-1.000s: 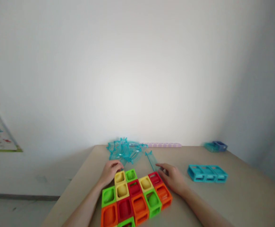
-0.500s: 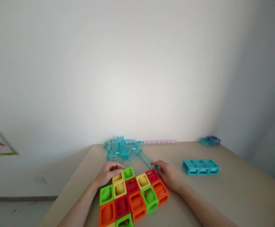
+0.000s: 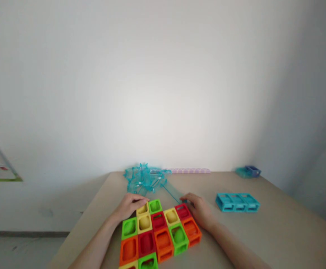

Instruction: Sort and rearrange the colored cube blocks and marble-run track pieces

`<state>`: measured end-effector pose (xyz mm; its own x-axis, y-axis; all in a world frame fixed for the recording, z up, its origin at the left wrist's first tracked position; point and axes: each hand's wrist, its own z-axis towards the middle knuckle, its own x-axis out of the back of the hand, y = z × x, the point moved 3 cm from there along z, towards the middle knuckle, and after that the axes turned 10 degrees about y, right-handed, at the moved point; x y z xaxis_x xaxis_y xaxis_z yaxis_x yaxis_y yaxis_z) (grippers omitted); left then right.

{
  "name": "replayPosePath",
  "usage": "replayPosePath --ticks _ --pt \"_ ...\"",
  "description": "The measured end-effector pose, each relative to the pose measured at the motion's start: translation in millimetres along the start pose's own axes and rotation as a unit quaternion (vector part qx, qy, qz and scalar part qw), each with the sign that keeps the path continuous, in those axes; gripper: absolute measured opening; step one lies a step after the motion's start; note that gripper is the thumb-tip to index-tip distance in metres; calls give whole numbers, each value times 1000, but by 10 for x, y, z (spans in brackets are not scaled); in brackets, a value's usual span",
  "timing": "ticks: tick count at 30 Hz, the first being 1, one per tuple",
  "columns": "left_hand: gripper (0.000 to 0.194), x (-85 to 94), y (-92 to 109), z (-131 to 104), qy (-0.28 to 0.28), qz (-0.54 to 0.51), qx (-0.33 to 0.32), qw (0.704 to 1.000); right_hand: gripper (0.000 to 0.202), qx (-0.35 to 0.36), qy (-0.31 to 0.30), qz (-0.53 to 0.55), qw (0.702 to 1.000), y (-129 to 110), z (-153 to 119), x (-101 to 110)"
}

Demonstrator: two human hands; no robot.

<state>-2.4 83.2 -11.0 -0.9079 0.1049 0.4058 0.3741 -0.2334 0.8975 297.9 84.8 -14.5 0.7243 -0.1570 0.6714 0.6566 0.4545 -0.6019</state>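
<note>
A flat group of joined hollow toy blocks [image 3: 146, 242] in red, orange, yellow and green lies on the table in front of me, its near edge cut off by the frame. At its far left corner my left hand [image 3: 132, 206] grips a yellow block [image 3: 142, 209], thumb on the near side and fingers reaching behind. My right hand [image 3: 198, 208] is closed against the far right corner, beside a red block [image 3: 182, 212] and an orange block [image 3: 191, 228]. Its curled fingertips touch or come close to a clear blue plastic strip [image 3: 171, 191]; which one I cannot tell.
Beyond the blocks sits a tangle of clear blue plastic pieces [image 3: 143, 179]. A lilac patterned bar [image 3: 191, 170] lies along the wall. To the right are three joined teal blocks [image 3: 238, 202], and a small dark blue box [image 3: 252, 171] stands at the far right corner of the table [image 3: 280, 231].
The joined blocks have shifted very slightly to the right with my left hand on them. The whole view has tilted a little. Both hands keep nearly the same places.
</note>
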Motion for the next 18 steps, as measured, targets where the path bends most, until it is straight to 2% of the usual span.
replayPosePath --ticks 7,14,18 --pt "40 -21 17 1 13 3 11 1000 41 -50 15 30 998 0 -1 -4" --pt "41 -27 -39 26 32 5 24 999 36 -53 -51 103 992 -13 -41 -83" --pt "41 -55 -64 38 28 0 28 999 34 -39 -77 127 988 -93 -33 -29"
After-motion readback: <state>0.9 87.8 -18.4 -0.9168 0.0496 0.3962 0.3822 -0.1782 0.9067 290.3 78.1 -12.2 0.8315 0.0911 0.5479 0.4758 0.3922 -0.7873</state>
